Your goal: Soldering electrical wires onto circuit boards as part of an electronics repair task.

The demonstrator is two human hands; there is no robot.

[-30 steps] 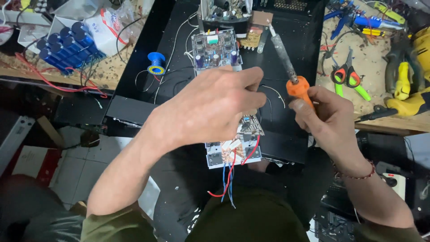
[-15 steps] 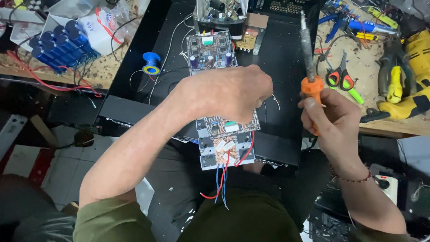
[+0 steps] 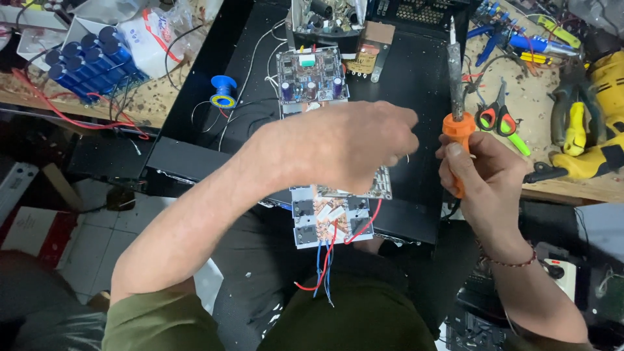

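My left hand hovers over a circuit board with red and blue wires hanging from its near edge. Its fingers are pinched on a thin wire that pokes out at the fingertips, and the hand hides most of the board. My right hand grips the orange handle of a soldering iron, held upright with its tip pointing away from me, just right of my left fingertips. Whether the left hand touches the board is hidden.
A second circuit board lies further back on the black metal case, next to a blue spool. Blue capacitors sit at the left. Cutters and a yellow drill lie on the bench at the right.
The soldering iron has swung from tilted left to upright, and my right hand has moved a little to the right. My left hand stays over the board.
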